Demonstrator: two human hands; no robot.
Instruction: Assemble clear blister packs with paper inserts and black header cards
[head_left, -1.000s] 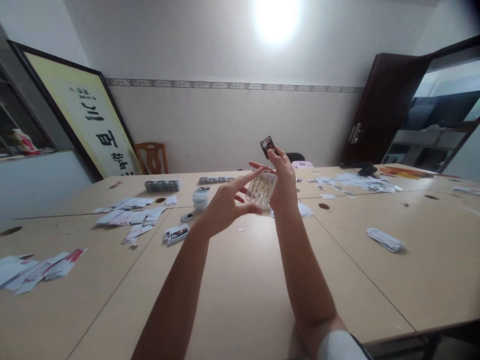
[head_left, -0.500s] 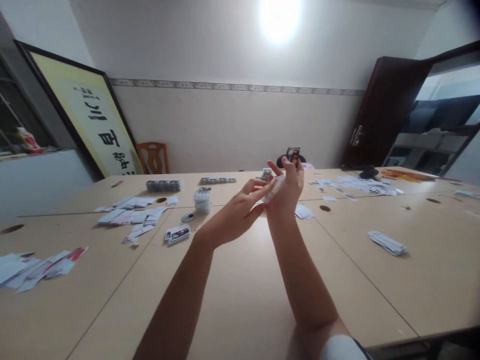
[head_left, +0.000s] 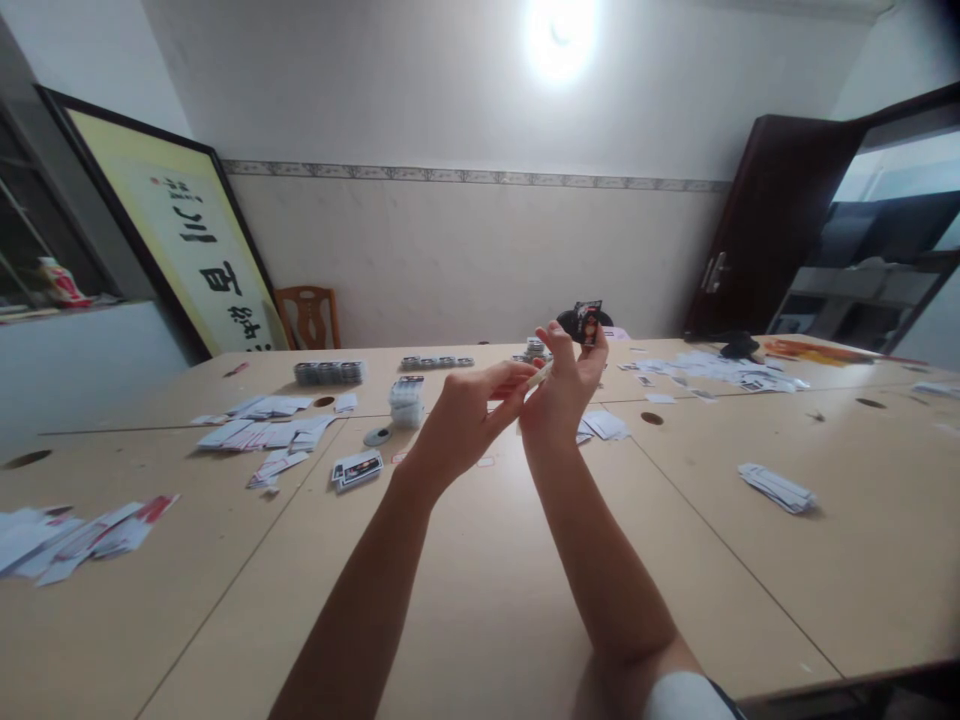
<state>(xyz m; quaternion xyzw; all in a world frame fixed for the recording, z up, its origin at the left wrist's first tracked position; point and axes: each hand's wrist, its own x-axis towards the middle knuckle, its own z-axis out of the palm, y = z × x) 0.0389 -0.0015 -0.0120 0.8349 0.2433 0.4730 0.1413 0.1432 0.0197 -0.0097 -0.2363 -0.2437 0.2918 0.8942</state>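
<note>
My left hand [head_left: 476,418] is closed, its thumb and fingers pinching a thin pale flat piece [head_left: 540,375] that looks partly see-through. That piece is tilted edge-on and meets the palm side of my right hand [head_left: 562,388]. Between the fingertips of my right hand stands a small dark printed card [head_left: 591,322] with a picture on it; its lower part is hidden by the fingers. Both hands are raised above the table. Nearest on the left are a stack of clear-cased cards [head_left: 406,402], a grey tape roll [head_left: 377,436] and a few loose printed cards [head_left: 358,469].
White paper slips lie in piles at left [head_left: 262,430] and near left [head_left: 82,538]. A row of card stacks [head_left: 328,372] stands farther back. Scattered papers [head_left: 727,372] cover the far right, and a bundle of slips [head_left: 776,487] lies nearer. Round holes pierce the table [head_left: 480,600].
My left wrist has risen and turned, and the pale piece has tipped from showing its flat face to nearly edge-on. My right hand has shifted slightly left; the dark card shows more.
</note>
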